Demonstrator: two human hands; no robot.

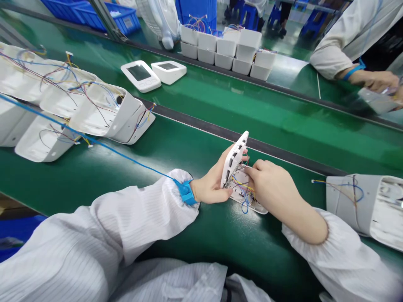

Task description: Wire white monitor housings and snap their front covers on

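My left hand [214, 182] grips a white front cover [234, 159], tilted up nearly on edge, with dark parts along its inner side. Beneath and beside it lies a white housing half [260, 207], its inside facing up, with thin coloured wires [244, 197] running through it. My right hand [272, 184] reaches into the housing from the right, fingers closed at the wires near the cover. Its fingertips are partly hidden, so what they pinch does not show. A blue wrist strap [186, 192] with a blue cord circles my left wrist.
White housings [94, 105] with loose wires crowd the left; another housing [352, 201] lies at right. Two white devices with screens [140, 75] rest on the green belt [220, 100]. Stacked housings [223, 48] stand across it. A co-worker's hand [374, 79] holds a part at upper right.
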